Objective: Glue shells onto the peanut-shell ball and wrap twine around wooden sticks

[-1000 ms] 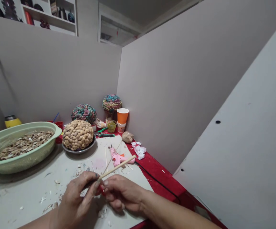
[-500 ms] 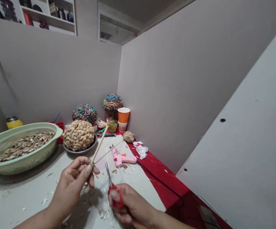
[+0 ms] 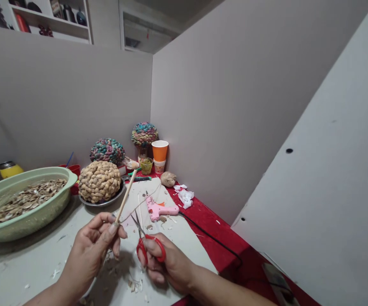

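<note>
My left hand (image 3: 99,238) pinches a thin wooden stick (image 3: 127,195) that tilts up and away to the right. From the pinch a thin brown string (image 3: 145,199) runs back toward a ball of twine (image 3: 168,179) near the wall. Red-handled scissors (image 3: 152,246) are in my right hand (image 3: 171,263), thumb and fingers in the loops. Their blades are spread, tips pointing up beside the string close to my left fingers. Whether the blades touch the string I cannot tell. A pink glue gun (image 3: 161,210) lies just beyond the scissors.
At left stands a green basin (image 3: 43,216) of flat, dry shells. A peanut-covered dome (image 3: 99,182) sits in a metal bowl; two coloured domes (image 3: 107,151) are behind. Orange cups (image 3: 160,151) stand near the corner. A black cord (image 3: 212,238) crosses the red cloth (image 3: 199,221). Partitions enclose the table.
The scissors have opened, and their blades have come up next to the string near my left fingers. My left hand still holds the stick. The view has shifted slightly right.
</note>
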{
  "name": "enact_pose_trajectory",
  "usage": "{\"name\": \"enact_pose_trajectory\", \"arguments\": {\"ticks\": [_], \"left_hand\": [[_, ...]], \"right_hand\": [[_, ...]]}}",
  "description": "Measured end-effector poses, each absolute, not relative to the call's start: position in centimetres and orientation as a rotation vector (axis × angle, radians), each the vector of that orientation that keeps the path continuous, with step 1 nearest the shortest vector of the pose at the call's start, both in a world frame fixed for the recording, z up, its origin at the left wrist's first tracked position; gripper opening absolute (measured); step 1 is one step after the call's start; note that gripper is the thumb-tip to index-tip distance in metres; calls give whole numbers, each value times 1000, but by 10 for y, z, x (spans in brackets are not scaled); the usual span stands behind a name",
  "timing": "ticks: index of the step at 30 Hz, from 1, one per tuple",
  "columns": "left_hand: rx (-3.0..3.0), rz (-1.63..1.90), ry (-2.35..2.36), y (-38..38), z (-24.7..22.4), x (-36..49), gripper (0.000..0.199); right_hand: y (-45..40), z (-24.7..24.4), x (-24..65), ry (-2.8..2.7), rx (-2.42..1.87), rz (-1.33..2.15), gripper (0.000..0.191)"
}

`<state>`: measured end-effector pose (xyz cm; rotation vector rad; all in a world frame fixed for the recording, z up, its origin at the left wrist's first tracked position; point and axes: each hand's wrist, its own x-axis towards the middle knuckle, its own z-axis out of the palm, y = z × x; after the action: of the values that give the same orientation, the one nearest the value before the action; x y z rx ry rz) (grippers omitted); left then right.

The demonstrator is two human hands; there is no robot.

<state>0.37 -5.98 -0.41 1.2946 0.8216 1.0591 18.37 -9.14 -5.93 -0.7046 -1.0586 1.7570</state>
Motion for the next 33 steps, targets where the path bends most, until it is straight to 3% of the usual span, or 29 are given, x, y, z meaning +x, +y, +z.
{"name": "enact_pose_trajectory", "arguments": {"ticks": [11, 21, 25, 28, 33], "left_hand": [[1380, 957, 773, -57, -19, -2, 18], [1364, 962, 808, -56, -15, 2, 23], [1339, 982, 803, -54, -13, 1, 23], [1280, 1022, 798, -51, -13, 1, 21], [1171, 1040, 751, -49, -19, 1, 19]], "right_hand": [[-84, -55, 184, -975, -720, 1798, 52], [-84, -57, 184, -856, -729, 1752, 61], [-83, -57, 188, -843, -733, 1732, 55], [-80, -45, 202, -945, -830, 1589, 52], [-53, -16, 250, -1341, -1179, 1070, 46]]}}
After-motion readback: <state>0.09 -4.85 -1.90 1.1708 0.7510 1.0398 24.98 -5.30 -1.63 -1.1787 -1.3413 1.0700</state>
